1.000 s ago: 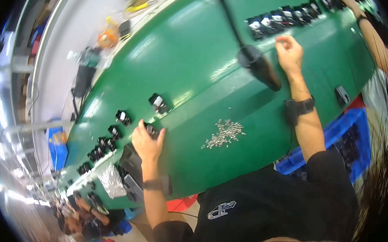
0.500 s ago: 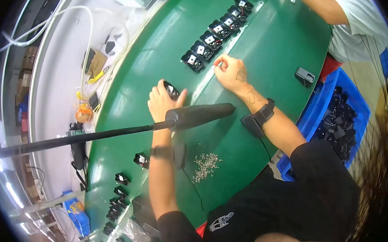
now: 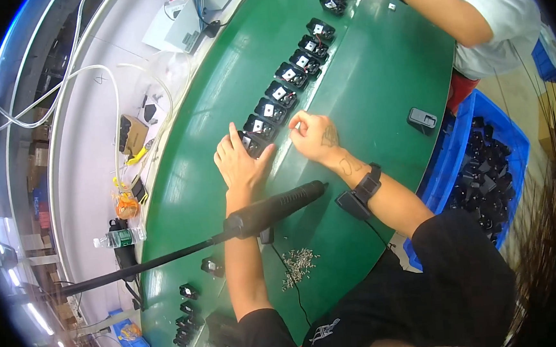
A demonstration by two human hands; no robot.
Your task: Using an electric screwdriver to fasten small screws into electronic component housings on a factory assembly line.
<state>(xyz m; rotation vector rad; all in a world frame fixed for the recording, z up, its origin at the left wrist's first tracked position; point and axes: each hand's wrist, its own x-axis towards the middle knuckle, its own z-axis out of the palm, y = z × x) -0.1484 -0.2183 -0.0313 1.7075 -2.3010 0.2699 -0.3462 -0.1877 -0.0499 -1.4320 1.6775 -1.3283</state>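
screws: loose silvery pile of screws [image 3: 299,267] on green surface [image 3: 379,102], beside left forearm.
in the way: black hanging tool [image 3: 277,209] slants across left forearm, covering part of it.
right flank: blue bin [image 3: 496,110] heaped with black parts; small dark box [image 3: 422,119] near surface edge.
far end: co-worker's arm [image 3: 444,10] reaching to far units.
shift: half a second ago the end unit stood apart from the row; now right beside its neighbour.
end unit: black unit [image 3: 249,144] at near end of row of black units [image 3: 269,111], between thumb and fingers of left hand [image 3: 239,166].
left hand: spread wide around unit; firmness of hold unclear.
right hand [image 3: 315,137]: just beside row, fingers curled; cannot tell if anything is pinched.
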